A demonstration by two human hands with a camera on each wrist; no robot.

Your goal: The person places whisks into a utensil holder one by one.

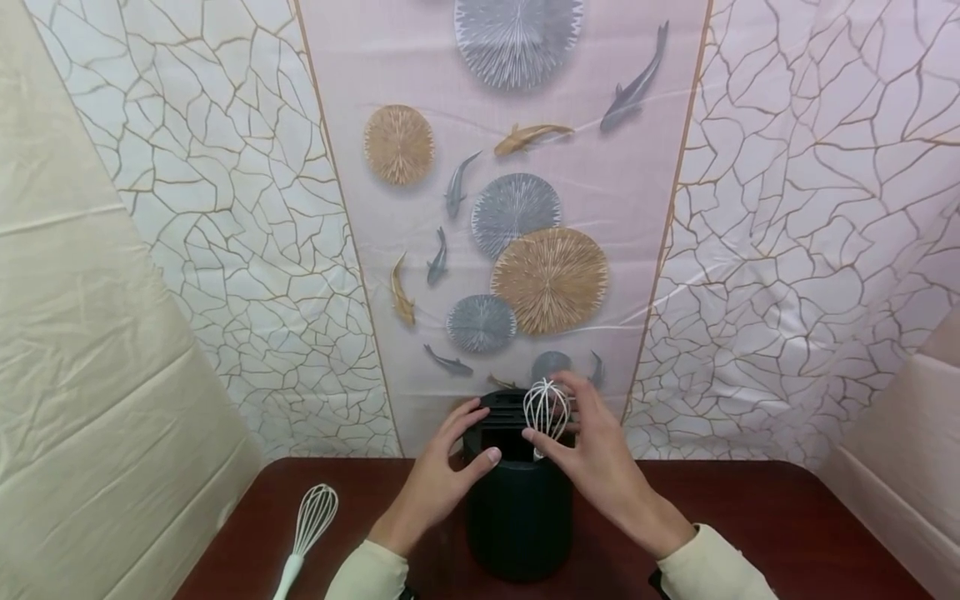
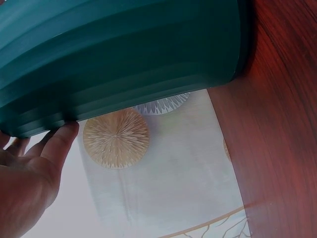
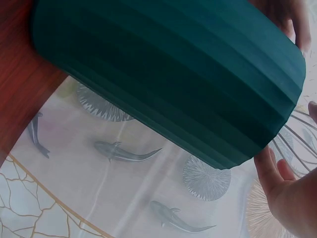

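A printed cloth with fish and round motifs hangs beyond the far edge of the dark red wooden table. Midway between the table's left and right edges stands a ribbed, dark green utensil holder, upright, with slots at its back and an open compartment in front. The right hand curves thumb and fingers round the wire head of a balloon whisk, its mostly hidden handle down in that compartment. The left hand, thumb and fingers spread, touches the holder's left rim, gripping nothing. Another whisk, pale-handled, lies toward the table's left edge.
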